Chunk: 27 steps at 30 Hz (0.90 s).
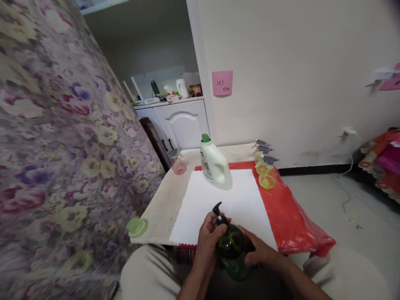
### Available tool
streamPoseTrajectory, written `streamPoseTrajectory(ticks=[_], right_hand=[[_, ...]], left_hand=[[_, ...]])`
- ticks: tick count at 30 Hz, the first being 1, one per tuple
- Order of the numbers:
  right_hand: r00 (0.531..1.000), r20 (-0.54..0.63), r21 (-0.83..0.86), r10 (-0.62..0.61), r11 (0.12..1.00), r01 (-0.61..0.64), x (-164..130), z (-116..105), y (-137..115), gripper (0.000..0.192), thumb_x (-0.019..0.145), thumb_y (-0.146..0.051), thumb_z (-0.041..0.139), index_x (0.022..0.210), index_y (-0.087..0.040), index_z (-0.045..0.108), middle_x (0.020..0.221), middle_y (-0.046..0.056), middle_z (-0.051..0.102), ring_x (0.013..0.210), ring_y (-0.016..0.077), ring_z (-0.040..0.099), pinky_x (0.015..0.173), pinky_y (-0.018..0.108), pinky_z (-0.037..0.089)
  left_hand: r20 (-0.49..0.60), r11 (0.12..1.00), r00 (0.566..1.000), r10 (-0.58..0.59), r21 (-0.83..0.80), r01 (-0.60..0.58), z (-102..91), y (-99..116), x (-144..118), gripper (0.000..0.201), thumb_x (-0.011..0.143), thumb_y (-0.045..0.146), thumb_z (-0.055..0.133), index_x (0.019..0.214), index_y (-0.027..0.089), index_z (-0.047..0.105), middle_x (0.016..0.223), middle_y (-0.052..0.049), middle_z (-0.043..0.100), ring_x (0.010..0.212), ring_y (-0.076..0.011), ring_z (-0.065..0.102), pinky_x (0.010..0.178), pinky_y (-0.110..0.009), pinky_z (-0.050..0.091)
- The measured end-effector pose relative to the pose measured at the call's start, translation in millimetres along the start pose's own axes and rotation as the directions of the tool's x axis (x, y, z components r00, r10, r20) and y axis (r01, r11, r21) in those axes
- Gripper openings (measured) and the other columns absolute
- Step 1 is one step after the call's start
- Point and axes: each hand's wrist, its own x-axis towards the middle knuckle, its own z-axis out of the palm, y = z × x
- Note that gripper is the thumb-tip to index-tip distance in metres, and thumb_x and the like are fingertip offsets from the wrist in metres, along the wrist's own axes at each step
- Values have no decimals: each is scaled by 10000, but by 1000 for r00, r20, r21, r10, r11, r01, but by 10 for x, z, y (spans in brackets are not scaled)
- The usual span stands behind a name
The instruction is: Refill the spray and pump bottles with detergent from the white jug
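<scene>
Far left: floral fabric (56,137) fills the side of view, draped down to floor level.

Green lid (136,227) lies at table's near-left corner, partly over the edge. Table (162,200) is low, pale top. Pink sprayer (178,162) stands at back-left of it, upright, near the cabinet (184,123) behind; cabinet top has clutter, too small to tell.

Mid table: white sheet (225,200) lies over a red bag (287,216), which hangs off the right edge. White jug (215,164) w/ green cap stands upright on sheet's far edge.

Near edge, over the lap: left hand (208,241) wraps the neck/upper part of the green bottle (233,252), fingers curled just under the black pump head. Right hand (261,252) grips bottle's body from the other side. Both hands closed on it. Bottle is dark green, see-through, tilted w/ pump pointing up-left toward the sheet; held off the table, just in front of its near edge, between the knees.

Right of jug: yellow sprayers (265,173), grey triggers, clustered on the red bag at back-right, touching or nearly so; exact count hard to tell. Pink note (222,83) stuck on wall above. Far right: wall socket w/ cable, bright cloth (383,162) on floor.
</scene>
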Motion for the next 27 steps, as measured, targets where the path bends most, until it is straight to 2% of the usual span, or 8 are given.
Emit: streamPoseTrajectory(ticks=[2,4,6,10,17,19,23,27], right_hand=[[1000,-11,14,-5,1000,5,-4,17,-29,847,560,-442,836,1309,-232,501,1267,77,583,1162,315,512,959,419,383],[1000,-17,21,4,1000,-4,-8,35,-61,841,562,-446,833,1305,-230,502,1264,79,587,1173,317,506,953,420,391],[1000,-9,21,20,1000,-20,-12,41,-77,831,567,-428,835,1301,-227,503,1238,77,605,1151,313,526,950,423,393],[1000,0,-7,11,1000,-11,-12,12,-42,844,566,-426,839,1309,-217,498,1198,76,625,1120,306,544,967,425,377],[1000,1,-16,-4,1000,4,-18,-34,40,796,563,-433,844,1264,-220,534,1187,74,626,1107,302,547,988,438,366],[1000,17,-9,-1,1000,1,-26,-12,8,803,564,-430,844,1276,-230,532,1217,71,612,1119,303,543,1007,442,351],[996,79,32,28,999,-31,-38,53,-97,892,556,-463,838,1343,-240,481,1305,71,556,1210,323,481,1038,444,326],[997,77,19,18,1000,-20,-35,49,-92,968,532,-502,840,1378,-249,443,1372,64,496,1285,329,401,1078,437,277]], left_hand=[[56,1000,998,-25,-14,26,-12,32,-17,417,766,311,713,1141,175,592,1059,-96,673,890,-201,636,761,-284,491],[92,998,994,-60,-26,63,-19,58,-34,420,823,337,647,1194,156,572,1129,-129,652,917,-216,637,800,-308,489],[88,997,993,-75,-27,78,-17,67,-41,373,833,321,634,1160,147,586,1103,-132,664,897,-215,643,788,-306,490],[33,999,999,-17,-37,19,7,33,-29,291,767,276,710,1015,164,609,979,-87,691,811,-183,641,709,-268,489],[-57,999,998,33,38,-30,-5,-26,7,258,715,233,756,914,200,596,873,-8,677,729,-123,606,680,-233,482],[-28,999,999,19,51,-18,-6,0,-9,294,707,256,765,947,204,604,895,-19,680,739,-132,613,680,-236,482],[82,999,996,-33,0,33,41,86,-87,420,751,398,709,1087,163,614,1018,-111,679,863,-217,641,721,-291,500],[83,996,995,-49,-64,54,75,72,-110,359,758,384,702,1019,148,633,926,-110,700,812,-225,662,733,-315,505]])
